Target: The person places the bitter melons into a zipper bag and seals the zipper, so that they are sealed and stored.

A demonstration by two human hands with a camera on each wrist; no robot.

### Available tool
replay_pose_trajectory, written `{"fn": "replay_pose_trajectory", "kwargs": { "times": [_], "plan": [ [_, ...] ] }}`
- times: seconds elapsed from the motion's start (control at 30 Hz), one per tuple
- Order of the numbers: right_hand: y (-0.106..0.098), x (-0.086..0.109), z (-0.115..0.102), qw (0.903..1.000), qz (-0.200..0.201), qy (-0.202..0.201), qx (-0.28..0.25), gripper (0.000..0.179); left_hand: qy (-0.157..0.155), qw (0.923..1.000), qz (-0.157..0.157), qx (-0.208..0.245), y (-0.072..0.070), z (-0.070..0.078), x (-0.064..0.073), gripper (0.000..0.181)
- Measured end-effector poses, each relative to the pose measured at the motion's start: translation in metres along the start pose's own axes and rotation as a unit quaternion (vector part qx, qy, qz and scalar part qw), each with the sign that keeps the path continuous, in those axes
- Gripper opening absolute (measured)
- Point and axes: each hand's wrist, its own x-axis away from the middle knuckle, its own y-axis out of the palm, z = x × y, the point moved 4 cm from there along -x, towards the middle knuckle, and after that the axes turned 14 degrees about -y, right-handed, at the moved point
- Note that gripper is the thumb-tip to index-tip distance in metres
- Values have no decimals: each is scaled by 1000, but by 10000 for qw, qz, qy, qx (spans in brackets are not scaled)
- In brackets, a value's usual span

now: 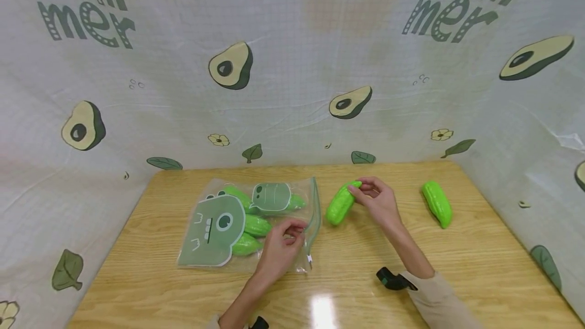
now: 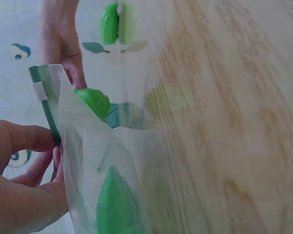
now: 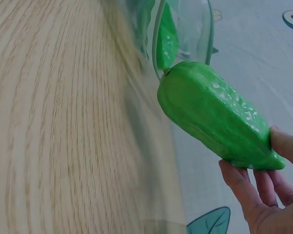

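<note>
- Slider bag (image 1: pixel 207 232): lies on the table (image 1: pixel 356 278), mouth facing right, toward the held vegetable; green vegetables (image 1: pixel 258 225) (at least three) show inside.
- Left hand (image 1: pixel 281 245): thumb and fingers pinch the bag's edge at its mouth, to the left of the held vegetable and closer to the person.
- Right hand (image 1: pixel 377 199): thumb and fingertips clamped on the held vegetable's narrow end.
- Held vegetable (image 1: pixel 339 208): just right of the mouth; long axis slants, thick end toward the person and the bag (contact with the table cannot be confirmed).
- Loose vegetable (image 1: pixel 437 204): on the table, well right of the right hand, which is nearer.
- White slider (image 1: pixel 310 259): at the mouth's near end.
</note>
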Motion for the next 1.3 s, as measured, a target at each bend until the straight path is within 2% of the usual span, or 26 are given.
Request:
{"fn": "replay_pose_trajectory", "kwargs": {
  "times": [0.6,1.07,1.3],
  "plan": [
    [29,-2,3,9969,-74,127,-775,39,-87,9999,54,-91,1,3,0,18],
    [46,0,6,9949,-220,255,-947,40,-61,9999,109,-74,1,3,0,16],
    [54,2,12,9938,-285,272,-1042,38,102,9999,122,-29,-1,4,1,17]
  ]
}}
